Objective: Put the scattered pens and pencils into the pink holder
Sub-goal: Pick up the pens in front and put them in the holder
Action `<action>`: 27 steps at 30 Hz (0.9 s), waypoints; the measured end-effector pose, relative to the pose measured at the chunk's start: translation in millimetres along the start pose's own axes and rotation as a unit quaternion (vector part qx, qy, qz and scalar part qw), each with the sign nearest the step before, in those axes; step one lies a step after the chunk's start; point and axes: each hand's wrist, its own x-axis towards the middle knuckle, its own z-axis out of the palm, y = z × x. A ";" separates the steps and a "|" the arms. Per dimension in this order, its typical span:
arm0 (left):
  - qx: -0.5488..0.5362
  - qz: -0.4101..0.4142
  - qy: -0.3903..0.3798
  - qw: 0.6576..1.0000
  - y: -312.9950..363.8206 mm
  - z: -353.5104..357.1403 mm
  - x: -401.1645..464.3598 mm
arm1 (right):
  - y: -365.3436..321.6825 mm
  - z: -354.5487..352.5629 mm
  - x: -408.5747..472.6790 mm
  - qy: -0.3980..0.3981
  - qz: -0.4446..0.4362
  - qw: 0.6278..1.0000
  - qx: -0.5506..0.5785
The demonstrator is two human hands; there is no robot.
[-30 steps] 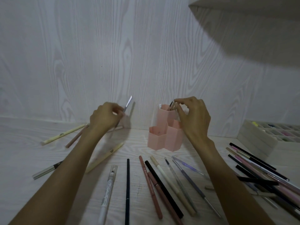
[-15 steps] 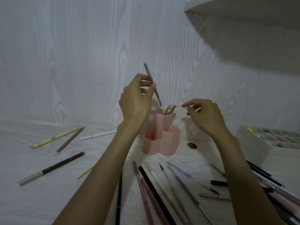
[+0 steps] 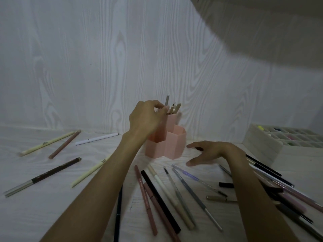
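The pink holder (image 3: 172,144), made of joined hexagonal cups, stands at the table's centre near the wall. Its tall back cup holds two pencils (image 3: 175,108). My left hand (image 3: 146,117) is at that cup's rim, fingers pinched on a grey pen (image 3: 167,100) that stands upright in the cup. My right hand (image 3: 212,151) hovers low over the table just right of the holder, fingers spread, holding nothing. Several pens and pencils (image 3: 162,194) lie in front of the holder, and more lie on the left (image 3: 47,143).
A heap of dark and pink pens (image 3: 279,187) lies at the right under my right forearm. A pale compartment box (image 3: 288,142) stands at the far right. A white pen (image 3: 97,138) lies by the wall. A shelf overhangs the upper right.
My left hand has come down and lowered the grey pen into the tall cup. My right hand has dropped from beside the holder's top to just above the table.
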 end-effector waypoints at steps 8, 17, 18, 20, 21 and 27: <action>0.035 0.029 -0.032 0.998 -2.5 4.6 -1.2 | 1.9 2.3 4.1 0.022 0.000 1.000 0.002; 0.148 -0.068 -0.036 0.986 -82.4 -67.8 -24.0 | 1.8 0.3 -10.9 0.071 -0.040 0.996 0.046; 0.177 -0.091 -0.042 0.979 -96.1 -75.6 -27.6 | 2.2 2.2 -14.2 0.068 -0.042 0.996 0.044; 0.232 -0.131 -0.073 0.961 -118.1 -86.5 -32.9 | 2.9 5.9 -20.5 0.073 -0.043 0.995 0.042; 0.254 -0.141 -0.094 0.952 -125.9 -88.5 -34.6 | 3.1 6.8 -22.9 0.082 -0.045 0.995 0.045; 0.316 -0.102 -0.136 0.933 -142.8 -84.0 -37.3 | -21.0 10.8 -31.6 0.041 -0.073 0.994 0.066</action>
